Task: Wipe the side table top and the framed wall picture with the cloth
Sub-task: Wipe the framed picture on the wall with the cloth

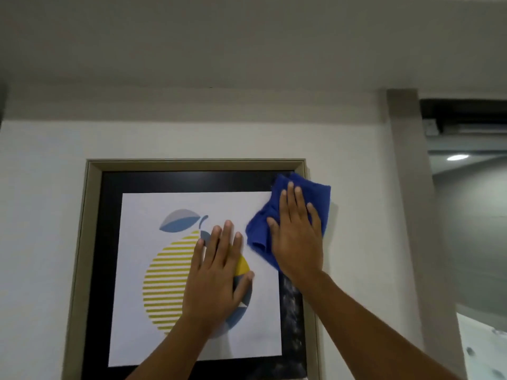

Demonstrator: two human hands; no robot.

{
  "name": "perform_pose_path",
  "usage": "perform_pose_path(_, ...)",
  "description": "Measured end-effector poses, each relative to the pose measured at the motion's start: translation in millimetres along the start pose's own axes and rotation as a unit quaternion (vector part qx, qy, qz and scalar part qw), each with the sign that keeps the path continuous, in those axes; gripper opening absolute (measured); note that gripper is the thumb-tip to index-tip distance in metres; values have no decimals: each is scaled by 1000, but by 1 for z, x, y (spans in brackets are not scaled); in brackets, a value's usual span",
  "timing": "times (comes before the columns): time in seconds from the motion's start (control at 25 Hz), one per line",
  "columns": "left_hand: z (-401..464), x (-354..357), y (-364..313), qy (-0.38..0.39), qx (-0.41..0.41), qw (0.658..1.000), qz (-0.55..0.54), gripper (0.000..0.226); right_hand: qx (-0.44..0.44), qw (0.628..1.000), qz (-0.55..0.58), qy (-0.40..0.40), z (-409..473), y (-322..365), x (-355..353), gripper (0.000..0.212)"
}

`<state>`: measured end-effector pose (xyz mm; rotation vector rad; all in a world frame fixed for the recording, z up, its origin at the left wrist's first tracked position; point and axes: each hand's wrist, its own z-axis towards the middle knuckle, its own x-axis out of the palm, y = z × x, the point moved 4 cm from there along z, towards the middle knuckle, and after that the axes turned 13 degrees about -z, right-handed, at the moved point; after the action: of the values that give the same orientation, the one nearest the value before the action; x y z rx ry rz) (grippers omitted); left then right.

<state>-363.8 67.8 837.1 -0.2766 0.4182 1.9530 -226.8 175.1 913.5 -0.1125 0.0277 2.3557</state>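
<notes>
The framed wall picture [93,242] hangs in front of me, with a pale frame, a black mat and a striped yellow fruit print. My right hand [297,237] presses a blue cloth [318,193] flat against the picture's upper right corner, over the frame edge. My left hand [216,275] lies flat on the glass over the fruit, fingers spread, holding nothing. Dusty smears show on the black mat below the right hand. The side table is out of view.
A white wall [41,187] surrounds the picture. A grey pillar [408,187] stands to the right, with a doorway [472,215] and a ceiling light [457,157] beyond it.
</notes>
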Motion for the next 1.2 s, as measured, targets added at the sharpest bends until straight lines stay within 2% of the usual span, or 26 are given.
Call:
perform_pose_path(0.08,-6,5,1,-8,-7,1000,-1,74,-20,999,17,-21,-56,1,13,63)
perform_pose_path(0.12,-10,6,1,-7,-4,1000,-3,73,-54,998,13,15,-93,0,23,64)
perform_pose_path(0.2,-19,5,4,-9,0,1000,-1,72,-95,983,139,74,-146,1,32,53)
perform_pose_path(0.24,-23,4,5,-9,0,1000,3,72,-57,937,332,93,-164,3,37,42)
perform_pose_path(0.28,-27,4,5,-6,0,1000,5,73,84,880,446,138,-178,-4,46,38)
perform_pose_path(0.32,-30,3,4,-6,0,1000,3,73,81,872,451,172,-190,-1,47,32)
perform_pose_path(0.36,-31,3,3,-3,-1,1000,1,73,66,928,303,206,-202,-4,44,22)
perform_pose_path(0.4,-33,3,3,2,-2,1000,-2,72,22,983,75,168,-203,-12,32,28)
perform_pose_path(0.44,-34,2,4,5,0,1000,-4,71,-64,990,-73,100,-192,-8,16,52)
perform_pose_path(0.48,-36,3,5,3,2,1000,-5,70,-125,986,-65,87,-168,-2,10,68)
perform_pose_path(0.56,-37,6,5,3,2,1000,-2,71,-90,992,4,83,-94,-2,4,80)
perform_pose_path(0.68,-37,8,6,-7,1,1000,-10,73,-28,999,-1,38,19,5,-12,78)
perform_pose_path(0.76,-36,8,6,-13,0,1000,-5,74,-35,999,-20,26,36,8,-12,75)
perform_pose_path(0.84,-37,8,6,-13,3,1000,-5,73,-23,999,7,35,-7,6,3,71)
perform_pose_path(1.04,-37,6,4,-11,-1,1000,-11,71,47,994,68,76,-177,18,19,74)
perform_pose_path(1.2,-38,2,2,-17,9,1000,-9,74,3,988,50,146,-209,13,9,72)
